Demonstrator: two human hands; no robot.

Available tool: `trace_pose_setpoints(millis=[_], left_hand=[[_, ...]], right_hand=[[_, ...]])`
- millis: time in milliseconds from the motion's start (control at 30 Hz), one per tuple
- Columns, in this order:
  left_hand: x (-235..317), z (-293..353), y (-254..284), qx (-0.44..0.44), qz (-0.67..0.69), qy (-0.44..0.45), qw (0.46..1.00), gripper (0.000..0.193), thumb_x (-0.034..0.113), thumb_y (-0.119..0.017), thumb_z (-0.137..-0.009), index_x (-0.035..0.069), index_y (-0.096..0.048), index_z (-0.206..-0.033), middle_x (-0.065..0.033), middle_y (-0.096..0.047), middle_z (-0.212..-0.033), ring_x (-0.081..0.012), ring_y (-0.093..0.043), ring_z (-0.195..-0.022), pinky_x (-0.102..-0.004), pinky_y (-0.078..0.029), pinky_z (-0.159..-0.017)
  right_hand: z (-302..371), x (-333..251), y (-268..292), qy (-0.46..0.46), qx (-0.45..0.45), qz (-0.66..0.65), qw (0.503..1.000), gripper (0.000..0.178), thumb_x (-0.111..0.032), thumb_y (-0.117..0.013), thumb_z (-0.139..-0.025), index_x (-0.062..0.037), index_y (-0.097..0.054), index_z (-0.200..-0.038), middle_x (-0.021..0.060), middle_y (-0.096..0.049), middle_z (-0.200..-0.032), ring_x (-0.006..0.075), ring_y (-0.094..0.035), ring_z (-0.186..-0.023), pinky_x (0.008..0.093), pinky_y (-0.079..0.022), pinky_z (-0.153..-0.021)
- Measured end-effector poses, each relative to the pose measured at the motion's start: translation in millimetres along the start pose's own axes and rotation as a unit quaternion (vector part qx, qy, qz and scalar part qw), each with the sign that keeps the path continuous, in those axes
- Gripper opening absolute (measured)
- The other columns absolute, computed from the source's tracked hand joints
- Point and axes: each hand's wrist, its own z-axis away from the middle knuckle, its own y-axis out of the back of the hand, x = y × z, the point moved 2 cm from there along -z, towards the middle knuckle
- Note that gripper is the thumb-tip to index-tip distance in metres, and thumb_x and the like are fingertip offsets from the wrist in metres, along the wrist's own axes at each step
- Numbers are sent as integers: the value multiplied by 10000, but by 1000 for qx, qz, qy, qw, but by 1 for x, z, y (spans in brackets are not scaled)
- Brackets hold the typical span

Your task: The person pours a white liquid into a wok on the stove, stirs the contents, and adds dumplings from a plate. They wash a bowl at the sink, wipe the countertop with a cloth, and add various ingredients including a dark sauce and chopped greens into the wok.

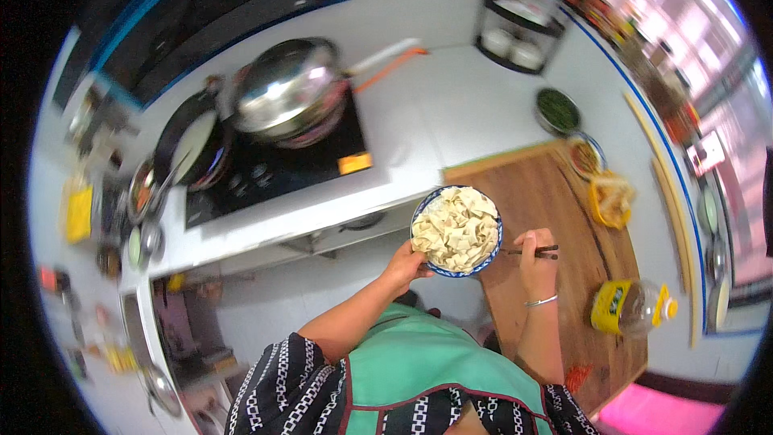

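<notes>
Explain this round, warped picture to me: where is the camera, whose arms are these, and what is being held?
There is no machine here. A person wears the camera on the head, looking down, so the wide lens bends straight edges. The arms rising from the lower edge are that person's own. The left hand holds a blue-rimmed bowl heaped with pale flat pieces of food. The right hand grips dark chopsticks. Under it lies a wooden cutting board, with a bottle of oil on its side and small dishes of ingredients beyond. To the left a cooktop carries a wok covered by a shiny metal lid.
</notes>
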Motion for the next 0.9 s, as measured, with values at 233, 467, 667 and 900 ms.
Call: trace_pose_setpoints(millis=[233,467,667,900], left_hand=[[133,84,161,78,145,-123,979,422,50,-446,-789,73,-436,-1210,-70,-597,-994,-152,-613,-720,-266,-533,-602],[200,203,335,193,156,-263,933,452,66,-407,-763,52,-430,-1214,-97,-598,-1040,-169,-628,-752,-292,-552,-605],[243,276,466,270,173,-391,862,489,78,-439,-747,4,-400,-1228,-137,-597,-1035,-191,-647,-789,-306,-583,-588],[313,304,545,295,199,-489,796,458,146,-501,-800,1,-399,-1222,-120,-596,-1041,-175,-642,-786,-282,-572,-587]], right_hand=[[-62,-166,-177,54,-123,-8,991,281,-211,-471,-884,-33,-560,-685,84,-531,-701,223,-548,-677,336,-436,-653],[-35,-300,-324,191,-180,-112,958,265,-170,-444,-898,-20,-586,-732,82,-539,-684,182,-532,-651,307,-429,-618],[-16,-409,-429,72,-306,-249,916,115,-53,-488,-863,-29,-584,-922,102,-564,-735,205,-570,-668,257,-431,-600],[-56,-510,-551,336,-161,-93,923,210,-86,-620,-763,-70,-615,-972,129,-607,-848,316,-594,-731,361,-475,-644]])
